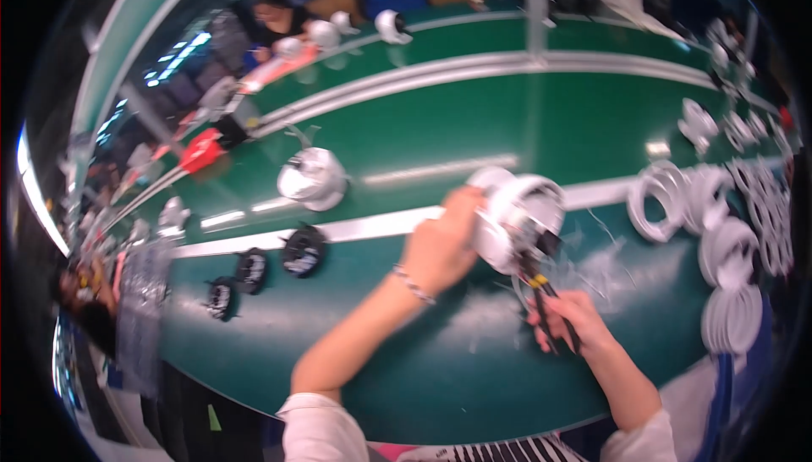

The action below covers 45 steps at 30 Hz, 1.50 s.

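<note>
Left hand [436, 246] grips white round housing [518, 217] at centre; right hand [568, 314] closed on pliers [541, 288]. White rings [727, 233] stacked at right, black discs [303, 250] lower left on green tabletop [440, 140].

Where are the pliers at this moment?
In the head view, the pliers are right of centre, held in the right hand, with their tip at the white round housing that the left hand steadies above the green table.

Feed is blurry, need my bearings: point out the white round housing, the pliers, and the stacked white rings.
white round housing [516, 212], head view, its upper rim.
pliers [554, 320], head view, dark handles in the right hand.
stacked white rings [734, 318], head view, front stack's top.
</note>
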Motion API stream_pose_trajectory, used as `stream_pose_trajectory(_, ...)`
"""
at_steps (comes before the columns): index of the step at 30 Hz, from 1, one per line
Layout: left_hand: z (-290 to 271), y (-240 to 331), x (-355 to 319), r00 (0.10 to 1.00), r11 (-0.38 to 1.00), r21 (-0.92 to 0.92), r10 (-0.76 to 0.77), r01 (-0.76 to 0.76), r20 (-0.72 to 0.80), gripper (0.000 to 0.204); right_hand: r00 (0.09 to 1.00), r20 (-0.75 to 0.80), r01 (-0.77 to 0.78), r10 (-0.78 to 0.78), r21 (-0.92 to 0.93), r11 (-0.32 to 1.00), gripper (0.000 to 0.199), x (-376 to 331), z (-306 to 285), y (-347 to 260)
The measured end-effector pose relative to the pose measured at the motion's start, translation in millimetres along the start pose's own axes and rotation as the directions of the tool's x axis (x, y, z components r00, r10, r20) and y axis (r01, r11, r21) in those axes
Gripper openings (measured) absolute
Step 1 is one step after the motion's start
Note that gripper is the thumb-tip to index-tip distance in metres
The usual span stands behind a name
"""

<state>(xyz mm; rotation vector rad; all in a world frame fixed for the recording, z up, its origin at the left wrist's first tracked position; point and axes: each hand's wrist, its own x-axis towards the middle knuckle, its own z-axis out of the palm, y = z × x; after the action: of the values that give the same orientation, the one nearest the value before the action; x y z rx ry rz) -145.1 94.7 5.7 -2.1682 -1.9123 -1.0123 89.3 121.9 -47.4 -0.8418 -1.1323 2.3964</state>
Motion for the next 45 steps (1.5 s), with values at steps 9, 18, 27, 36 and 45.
stream_pose_trajectory(9,4,6,-4,0.991,0.995,0.009,0.099,-0.098,-0.088,0.038,0.999,0.033,-0.011,0.011,-0.002,1.000,0.040,-7,-7,0)
stream_pose_trajectory(18,-4,-5,2,0.991,0.996,0.019,0.092,-0.091,-0.092,0.051,0.998,0.045,-0.035,0.039,-0.083,0.996,0.030,5,5,-12)
stream_pose_trajectory(27,4,-15,12,0.971,0.987,-0.117,-0.134,0.112,-0.199,0.046,0.998,0.050,0.036,-0.042,0.116,0.993,0.035,-4,1,-6)
stream_pose_trajectory(36,81,-84,55,0.681,0.480,-0.749,-0.731,0.457,-0.053,0.044,0.955,0.165,0.218,-0.247,0.174,0.960,0.053,-10,8,4)
stream_pose_trajectory(45,89,-132,27,0.597,0.490,-0.759,-0.784,0.428,-0.169,0.070,0.973,0.119,0.176,-0.198,0.176,0.968,0.056,0,6,12)
